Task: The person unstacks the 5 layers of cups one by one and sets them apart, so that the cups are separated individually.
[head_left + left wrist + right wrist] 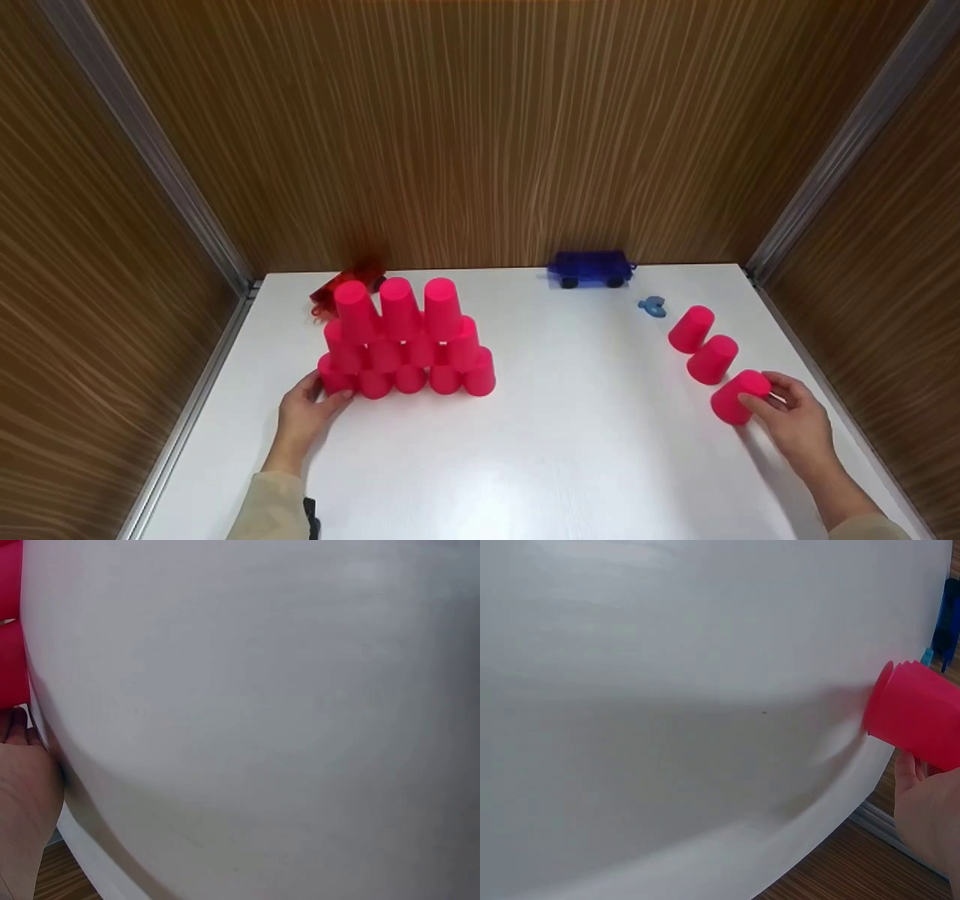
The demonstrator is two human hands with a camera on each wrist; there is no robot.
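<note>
Bright pink upside-down cups form a three-tier stack on the left of the table in the head view, with three top cups [401, 309] over two wider rows. My left hand [304, 421] grips the leftmost bottom cup [335, 377], thumb in front and fingers partly hidden behind it. At the right, three single pink cups stand in a slanting line. My right hand [799, 427] holds the nearest one [731, 400] between thumb and fingers. Beyond it are the middle cup [712, 361] and the far cup [691, 330]. In the right wrist view, the held cup [915, 712] is at the right edge.
A dark blue toy wagon [592, 268] stands by the back panel. A small light-blue piece [653, 306] lies in front of it. Behind the stack is a red translucent toy [334, 291], partly hidden. Wood-grain panels [480, 135] wall the white table [525, 450] at back and sides.
</note>
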